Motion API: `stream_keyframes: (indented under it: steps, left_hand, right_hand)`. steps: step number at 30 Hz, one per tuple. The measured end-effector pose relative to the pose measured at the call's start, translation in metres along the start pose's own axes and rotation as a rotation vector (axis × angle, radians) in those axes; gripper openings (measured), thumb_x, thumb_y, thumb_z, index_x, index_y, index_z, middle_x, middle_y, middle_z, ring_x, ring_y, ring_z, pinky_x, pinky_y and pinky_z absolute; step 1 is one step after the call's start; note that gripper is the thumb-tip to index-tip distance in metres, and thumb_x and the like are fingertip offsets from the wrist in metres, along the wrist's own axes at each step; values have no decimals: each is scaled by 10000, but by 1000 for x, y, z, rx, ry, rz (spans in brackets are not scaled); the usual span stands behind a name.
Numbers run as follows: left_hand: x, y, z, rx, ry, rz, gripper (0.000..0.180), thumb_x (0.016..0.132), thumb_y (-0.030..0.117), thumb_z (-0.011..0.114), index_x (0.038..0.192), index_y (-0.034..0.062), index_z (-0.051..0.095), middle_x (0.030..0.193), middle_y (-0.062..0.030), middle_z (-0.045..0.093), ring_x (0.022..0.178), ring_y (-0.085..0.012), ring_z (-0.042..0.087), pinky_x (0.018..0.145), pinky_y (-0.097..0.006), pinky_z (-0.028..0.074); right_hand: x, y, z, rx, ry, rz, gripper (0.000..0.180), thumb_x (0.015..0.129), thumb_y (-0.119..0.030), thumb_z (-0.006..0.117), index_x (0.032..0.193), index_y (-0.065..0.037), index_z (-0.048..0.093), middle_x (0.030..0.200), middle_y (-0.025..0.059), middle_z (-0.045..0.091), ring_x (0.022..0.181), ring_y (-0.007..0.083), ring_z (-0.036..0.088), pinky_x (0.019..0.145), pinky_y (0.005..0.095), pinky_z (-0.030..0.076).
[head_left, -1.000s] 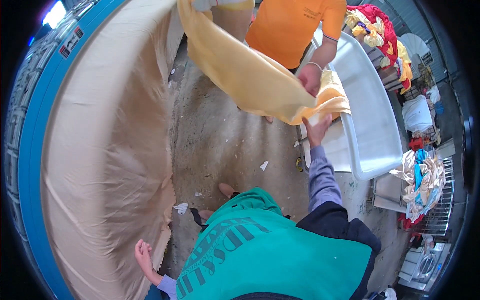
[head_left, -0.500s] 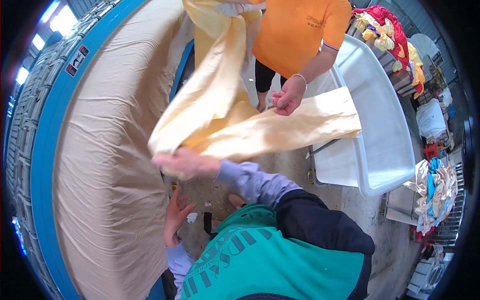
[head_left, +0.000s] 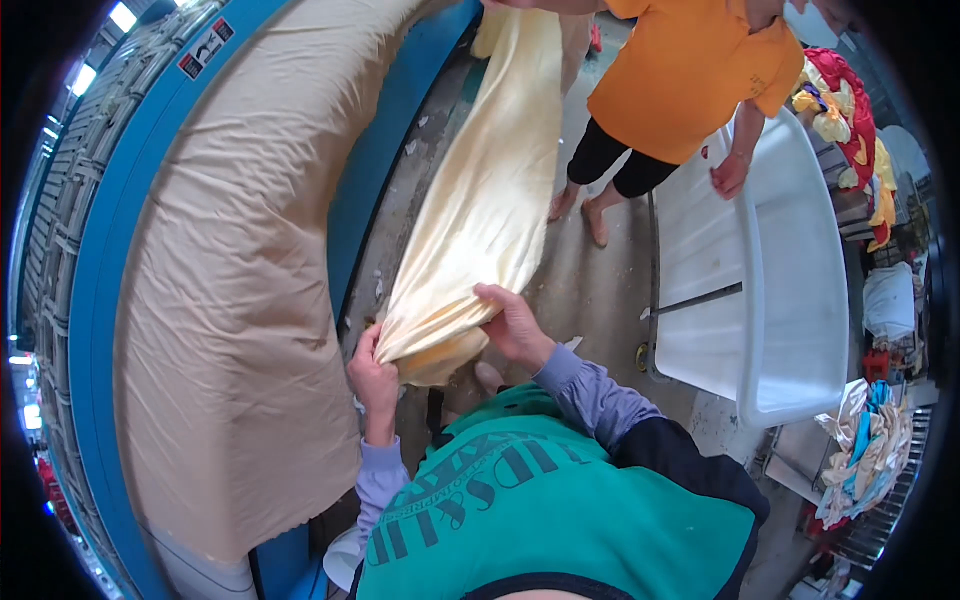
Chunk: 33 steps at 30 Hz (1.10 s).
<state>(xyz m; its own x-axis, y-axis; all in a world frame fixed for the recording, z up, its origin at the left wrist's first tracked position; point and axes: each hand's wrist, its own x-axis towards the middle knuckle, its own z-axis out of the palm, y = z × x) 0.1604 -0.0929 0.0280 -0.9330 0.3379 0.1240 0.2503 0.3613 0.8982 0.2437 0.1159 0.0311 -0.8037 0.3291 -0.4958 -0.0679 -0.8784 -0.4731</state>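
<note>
A long pale yellow cloth [head_left: 480, 210] stretches from my two hands up toward a person in an orange shirt at the far side. Gathered folds of its near left edge are gripped by my left hand [head_left: 375, 382], beside the machine's fabric-covered bed. My right hand [head_left: 515, 325] pinches the cloth's near right edge, thumb on top. Between my hands the fabric bunches and hangs down a little. Its far end is held near the top edge of the view, where a forearm shows and the grip is cut off.
At left lies a long beige padded bed [head_left: 230, 300] in a blue frame [head_left: 100, 240]. A white wheeled tub [head_left: 790, 330] stands at right, beside the person in orange [head_left: 670, 80]. Heaps of coloured cloth [head_left: 870, 450] lie farther right. Small scraps dot the concrete floor.
My left hand has risen from low beside the bed and taken hold of the cloth. My right hand has moved right. The cloth, previously folded toward the tub, now runs lengthwise away from me.
</note>
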Motion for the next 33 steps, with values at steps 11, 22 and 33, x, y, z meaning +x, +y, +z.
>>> stream_keyframes:
  steps: [11, 22, 33]
  left_hand:
    - [2, 18, 22, 134, -376, 121, 562, 760, 137, 675, 1272, 30, 468, 1154, -239, 558, 1112, -332, 543, 880, -388, 458]
    - [70, 50, -93, -619, 211, -297, 258, 914, 189, 541, 1077, -8, 571, 980, -83, 631, 841, -150, 628, 659, -277, 516]
    - [12, 89, -84, 489, -176, 197, 191, 704, 43, 571, 892, 18, 593, 768, -172, 598, 688, -347, 608, 596, -372, 478]
  right_hand:
    - [-7, 10, 116, -762, -334, -560, 272, 869, -241, 612, 796, 21, 610, 641, 55, 576, 588, 113, 514, 529, 321, 437]
    - [31, -23, 101, -817, -420, -453, 390, 870, -248, 630, 1167, -11, 542, 1024, 73, 606, 954, 150, 571, 835, 298, 474]
    - [-5, 43, 118, -732, -511, -3, 294, 947, -330, 499, 887, -49, 562, 727, -10, 551, 635, 76, 530, 604, 228, 447]
